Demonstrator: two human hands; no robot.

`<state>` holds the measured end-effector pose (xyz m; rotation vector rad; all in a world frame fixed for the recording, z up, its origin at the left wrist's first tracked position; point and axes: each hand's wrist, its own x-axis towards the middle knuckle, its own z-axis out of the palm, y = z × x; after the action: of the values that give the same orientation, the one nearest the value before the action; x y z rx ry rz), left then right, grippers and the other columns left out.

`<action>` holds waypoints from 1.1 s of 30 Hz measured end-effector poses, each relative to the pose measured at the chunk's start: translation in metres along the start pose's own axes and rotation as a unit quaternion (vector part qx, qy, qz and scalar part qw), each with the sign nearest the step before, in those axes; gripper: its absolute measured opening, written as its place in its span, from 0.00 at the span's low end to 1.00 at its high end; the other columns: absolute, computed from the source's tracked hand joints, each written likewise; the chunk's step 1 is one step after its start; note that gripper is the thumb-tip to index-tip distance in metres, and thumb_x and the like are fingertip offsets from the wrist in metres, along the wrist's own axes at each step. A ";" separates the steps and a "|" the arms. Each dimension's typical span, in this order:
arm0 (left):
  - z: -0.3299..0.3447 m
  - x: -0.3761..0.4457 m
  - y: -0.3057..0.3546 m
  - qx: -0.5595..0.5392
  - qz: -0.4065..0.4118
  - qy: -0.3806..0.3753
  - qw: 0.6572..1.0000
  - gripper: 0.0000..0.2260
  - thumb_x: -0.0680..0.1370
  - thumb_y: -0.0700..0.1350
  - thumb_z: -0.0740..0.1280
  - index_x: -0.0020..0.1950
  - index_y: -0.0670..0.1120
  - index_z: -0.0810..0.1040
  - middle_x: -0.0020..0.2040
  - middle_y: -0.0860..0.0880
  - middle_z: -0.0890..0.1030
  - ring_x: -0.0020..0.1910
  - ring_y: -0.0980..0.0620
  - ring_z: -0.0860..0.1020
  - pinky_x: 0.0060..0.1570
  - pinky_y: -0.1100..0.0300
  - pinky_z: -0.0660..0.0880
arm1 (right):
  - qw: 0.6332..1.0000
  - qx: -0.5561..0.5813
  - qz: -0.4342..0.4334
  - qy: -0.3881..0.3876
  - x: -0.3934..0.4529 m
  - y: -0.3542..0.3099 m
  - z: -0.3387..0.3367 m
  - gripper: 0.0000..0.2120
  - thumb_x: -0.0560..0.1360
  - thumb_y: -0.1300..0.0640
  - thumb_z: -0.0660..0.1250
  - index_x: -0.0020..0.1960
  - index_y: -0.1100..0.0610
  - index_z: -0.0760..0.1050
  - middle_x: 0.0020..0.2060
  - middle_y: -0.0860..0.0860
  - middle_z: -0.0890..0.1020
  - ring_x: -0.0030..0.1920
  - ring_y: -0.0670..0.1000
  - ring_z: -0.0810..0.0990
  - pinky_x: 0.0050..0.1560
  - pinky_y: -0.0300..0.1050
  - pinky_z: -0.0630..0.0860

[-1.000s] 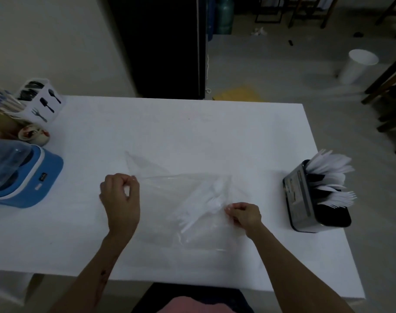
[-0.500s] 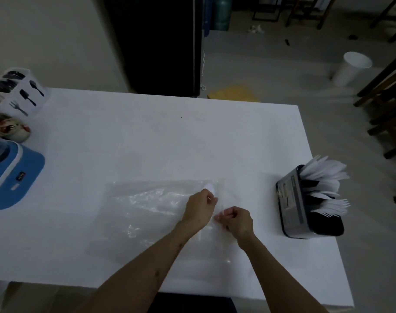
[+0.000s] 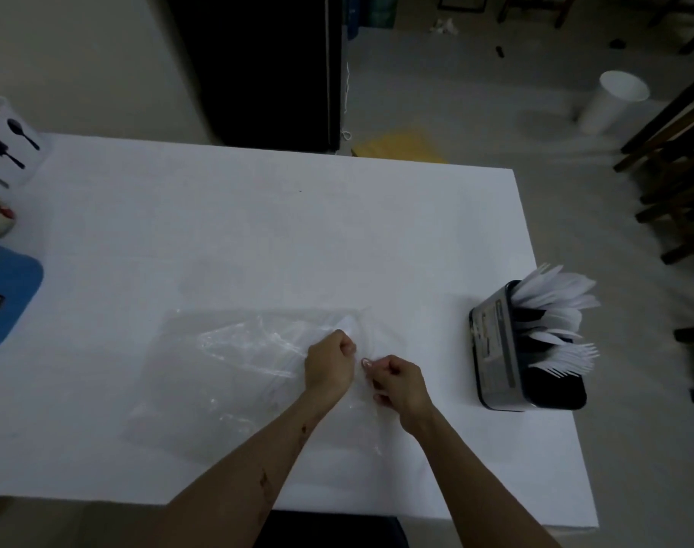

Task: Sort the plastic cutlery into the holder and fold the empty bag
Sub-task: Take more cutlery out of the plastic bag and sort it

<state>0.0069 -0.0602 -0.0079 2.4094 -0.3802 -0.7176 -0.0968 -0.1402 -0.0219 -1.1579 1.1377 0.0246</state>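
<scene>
White cloth covered the table (image 3: 258, 231), and one clear plastic bag (image 3: 234, 373) lay flat and crinkled on it, well left of the black cutlery holder (image 3: 503, 350). The left hand (image 3: 329, 363) and right hand (image 3: 400, 383), close together at the bag's right end, each had fingers curled, pinching the film. One holder stood near the table's right edge, packed with white cutlery (image 3: 555, 322), too many to count. Bare cloth stretched beyond the bag toward the far edge.
</scene>
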 end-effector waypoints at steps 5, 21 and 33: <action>0.005 0.000 -0.008 -0.043 0.016 -0.012 0.999 0.06 0.78 0.38 0.61 0.43 0.46 0.72 0.44 0.51 0.80 0.44 0.51 0.78 0.42 0.62 0.72 | 0.999 -0.014 0.033 0.001 -0.004 -0.006 0.004 0.14 0.74 0.51 0.74 0.44 0.63 0.81 0.34 0.53 0.81 0.36 0.50 0.78 0.32 0.38 0.77; -0.027 0.000 -0.019 -0.126 0.083 -0.001 0.989 0.11 0.78 0.41 0.63 0.59 0.43 0.68 0.55 0.45 0.74 0.48 0.52 0.73 0.46 0.65 0.71 | 0.970 -0.188 -0.123 0.096 -0.010 0.019 0.010 0.11 0.72 0.61 0.73 0.47 0.59 0.70 0.39 0.53 0.79 0.34 0.49 0.76 0.30 0.33 0.72; -0.008 -0.039 -0.015 -0.034 -0.015 -0.026 0.999 0.20 0.73 0.64 0.65 0.46 0.47 0.74 0.42 0.52 0.77 0.40 0.56 0.77 0.36 0.66 0.71 | 0.982 -0.149 -0.101 -0.061 -0.015 0.018 -0.012 0.23 0.64 0.51 0.81 0.57 0.47 0.78 0.51 0.40 0.82 0.46 0.44 0.84 0.46 0.34 0.79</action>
<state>-0.0188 -0.0285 0.0036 2.3416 -0.3365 -0.7940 -0.1220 -0.1330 -0.0236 -1.5135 0.9226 0.1108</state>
